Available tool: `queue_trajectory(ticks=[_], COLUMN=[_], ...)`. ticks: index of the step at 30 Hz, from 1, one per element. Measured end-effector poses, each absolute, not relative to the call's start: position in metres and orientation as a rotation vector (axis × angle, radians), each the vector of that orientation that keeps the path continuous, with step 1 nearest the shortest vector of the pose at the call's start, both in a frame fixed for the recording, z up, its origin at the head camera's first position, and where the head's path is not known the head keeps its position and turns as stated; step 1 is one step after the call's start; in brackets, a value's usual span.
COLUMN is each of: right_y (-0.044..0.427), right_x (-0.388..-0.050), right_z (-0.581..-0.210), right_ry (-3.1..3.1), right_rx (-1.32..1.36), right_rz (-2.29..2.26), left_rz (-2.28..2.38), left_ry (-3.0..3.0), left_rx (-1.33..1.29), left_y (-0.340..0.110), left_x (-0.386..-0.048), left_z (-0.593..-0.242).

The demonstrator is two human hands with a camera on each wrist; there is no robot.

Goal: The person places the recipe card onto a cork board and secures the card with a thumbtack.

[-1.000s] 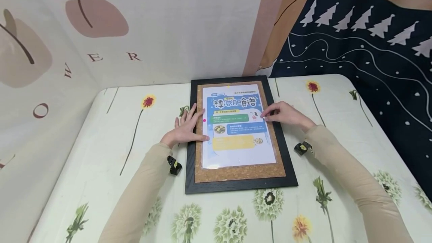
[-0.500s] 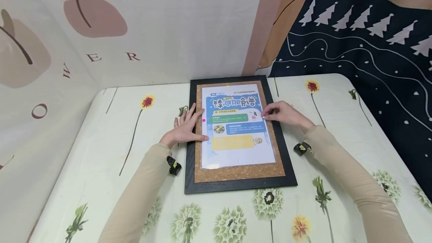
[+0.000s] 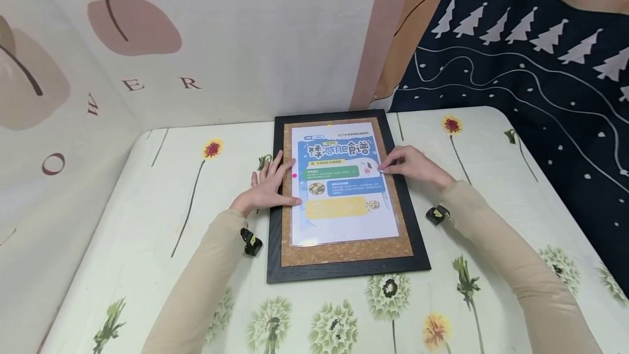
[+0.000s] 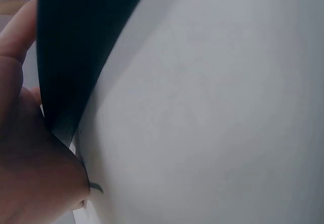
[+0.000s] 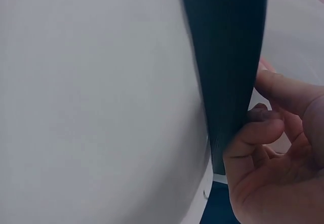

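Observation:
A printed poster sheet with a blue heading lies on a black-framed cork board. Spread across the board's left side is my left hand, its thumb and fingertips resting on the sheet's left edge. At the right edge of the sheet, my right hand pinches with thumb and forefinger; a tiny pale tip there looks like a pushpin, mostly hidden by the fingers. A pink pin sits at the left edge and a yellow pin at the top. Both wrist views show the dark frame edge beside each hand.
The board lies on a flower-print tablecloth, its top edge close to the pale wall hanging. A dark hanging with white trees borders the table on the right. A small black device is strapped at each wrist.
The head view has shifted slightly, so everything appears a little farther left. Both hands keep the same place on the board and sheet.

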State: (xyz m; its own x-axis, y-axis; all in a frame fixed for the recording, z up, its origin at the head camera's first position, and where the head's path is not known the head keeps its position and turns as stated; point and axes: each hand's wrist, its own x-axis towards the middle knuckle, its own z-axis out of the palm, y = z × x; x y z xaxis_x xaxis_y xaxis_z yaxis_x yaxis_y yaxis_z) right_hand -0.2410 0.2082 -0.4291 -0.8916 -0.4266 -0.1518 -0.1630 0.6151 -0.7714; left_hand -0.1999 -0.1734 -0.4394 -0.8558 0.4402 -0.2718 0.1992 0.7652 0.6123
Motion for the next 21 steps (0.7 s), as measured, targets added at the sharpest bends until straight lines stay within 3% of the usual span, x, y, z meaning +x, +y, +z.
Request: queue_trajectory(ticks=[21], right_y=[0.2073], right_x=[-0.2418], right_z=[-0.4314], right_ry=[2.523], right_rx=[-0.476], right_rz=[-1.146], left_rz=[0.83], left_ry=[2.556], left_rx=[0.488], left_y=[-0.1732], left_x=[-0.2003], left_z=[-0.4394])
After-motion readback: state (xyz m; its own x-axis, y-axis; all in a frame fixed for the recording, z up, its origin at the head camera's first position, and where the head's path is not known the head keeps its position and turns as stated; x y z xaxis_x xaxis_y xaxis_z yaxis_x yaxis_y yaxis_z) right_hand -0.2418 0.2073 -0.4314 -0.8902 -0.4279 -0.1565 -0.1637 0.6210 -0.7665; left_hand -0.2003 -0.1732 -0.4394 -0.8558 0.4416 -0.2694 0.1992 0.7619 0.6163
